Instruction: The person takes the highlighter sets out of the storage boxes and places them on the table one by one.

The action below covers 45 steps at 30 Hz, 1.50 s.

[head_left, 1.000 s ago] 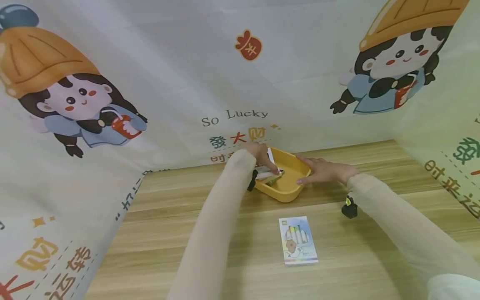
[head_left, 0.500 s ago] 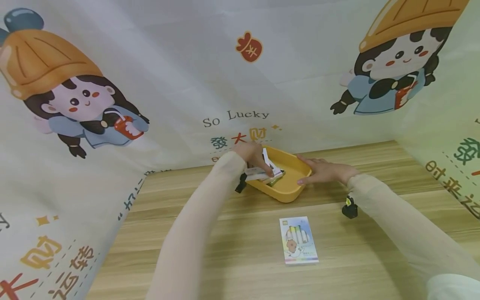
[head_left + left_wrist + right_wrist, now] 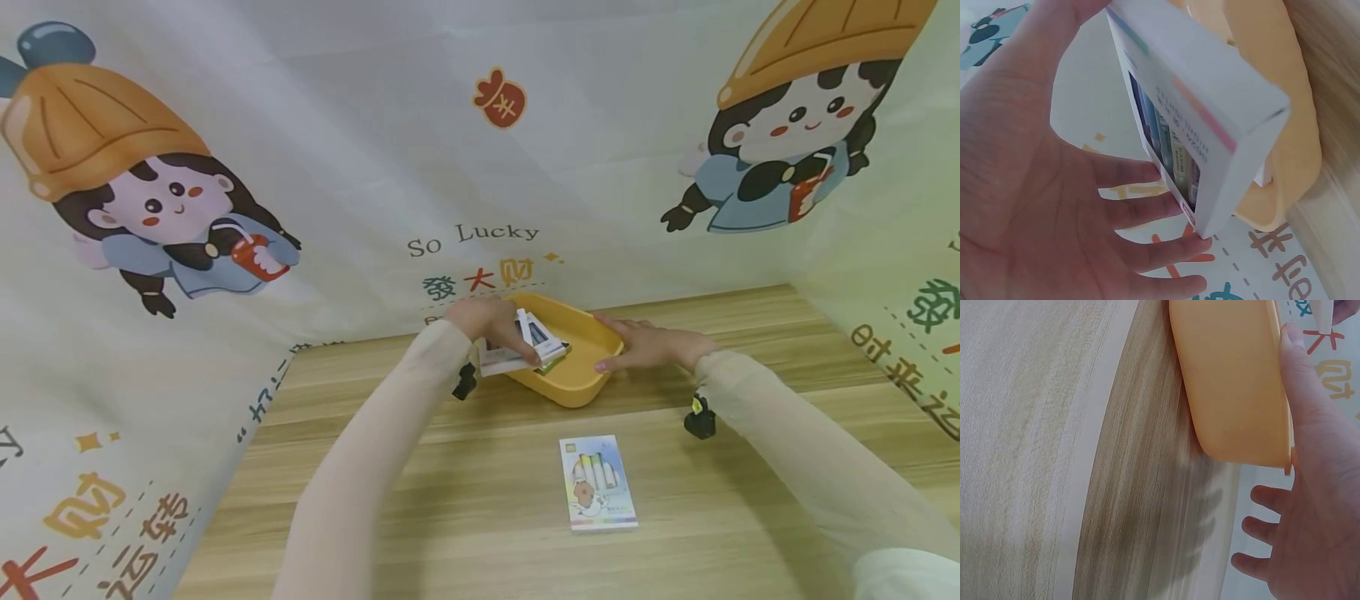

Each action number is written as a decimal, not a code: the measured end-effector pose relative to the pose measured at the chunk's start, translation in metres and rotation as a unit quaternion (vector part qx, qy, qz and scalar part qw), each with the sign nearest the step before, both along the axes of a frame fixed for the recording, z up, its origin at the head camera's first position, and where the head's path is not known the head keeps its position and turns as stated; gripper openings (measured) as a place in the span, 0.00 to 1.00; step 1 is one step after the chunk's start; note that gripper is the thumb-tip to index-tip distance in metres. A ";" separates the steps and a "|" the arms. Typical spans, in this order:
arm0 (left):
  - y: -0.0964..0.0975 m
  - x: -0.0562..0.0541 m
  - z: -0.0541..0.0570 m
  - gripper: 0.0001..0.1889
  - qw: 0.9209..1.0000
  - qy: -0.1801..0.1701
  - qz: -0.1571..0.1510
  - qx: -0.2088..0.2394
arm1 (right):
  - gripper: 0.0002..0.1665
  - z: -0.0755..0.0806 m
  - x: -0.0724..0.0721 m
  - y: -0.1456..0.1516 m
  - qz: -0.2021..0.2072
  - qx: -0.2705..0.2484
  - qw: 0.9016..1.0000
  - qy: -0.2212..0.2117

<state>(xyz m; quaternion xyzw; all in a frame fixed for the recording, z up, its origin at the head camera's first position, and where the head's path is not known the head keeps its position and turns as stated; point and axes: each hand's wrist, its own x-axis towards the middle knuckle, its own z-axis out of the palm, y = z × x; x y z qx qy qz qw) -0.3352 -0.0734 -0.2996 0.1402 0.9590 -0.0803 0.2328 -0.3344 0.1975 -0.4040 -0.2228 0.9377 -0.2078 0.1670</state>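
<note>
White box (image 3: 1200,106) shifted leftward between thumb (image 3: 525,348) and fingers (image 3: 1144,211).

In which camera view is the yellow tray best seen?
The head view, because most of the yellow tray, inside included, is visible; the left hand and white box cover part of its left side. The left wrist view shows a part behind the box; the right wrist view, mainly an outer wall.
</note>
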 end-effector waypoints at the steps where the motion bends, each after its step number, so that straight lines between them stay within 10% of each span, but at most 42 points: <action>1: -0.001 0.001 -0.001 0.58 1.000 0.002 -0.002 0.006 | 0.64 0.000 0.001 0.000 0.003 -0.002 1.000 0.002; 15: -0.001 0.037 -0.002 0.62 0.996 0.041 -0.046 0.057 | 0.65 0.000 0.000 0.002 0.006 -0.003 1.000 0.005; 45: -0.009 0.100 -0.018 0.65 0.989 0.101 -0.104 0.013 | 0.64 0.004 0.003 0.000 0.014 -0.005 1.000 0.003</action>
